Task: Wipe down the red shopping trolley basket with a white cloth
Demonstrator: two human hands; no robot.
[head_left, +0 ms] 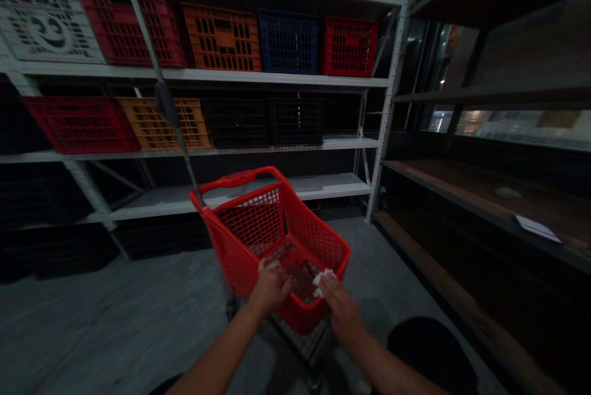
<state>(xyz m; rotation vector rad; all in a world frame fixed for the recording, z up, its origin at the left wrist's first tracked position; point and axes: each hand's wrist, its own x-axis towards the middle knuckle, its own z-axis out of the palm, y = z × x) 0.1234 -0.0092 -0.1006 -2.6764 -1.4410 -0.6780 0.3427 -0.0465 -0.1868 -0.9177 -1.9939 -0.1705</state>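
Note:
A red plastic shopping trolley basket stands on the grey floor in front of me, with a red handle and a long grey pull rod rising to the upper left. My left hand is closed over the basket's near rim. At the same rim, a little to the right, my right hand pinches a small white cloth. The basket looks empty inside.
White metal shelving behind the trolley carries red, orange, blue, black and white crates. At the right runs a dark wooden shelf with a white paper on it. Grey floor lies open at the left.

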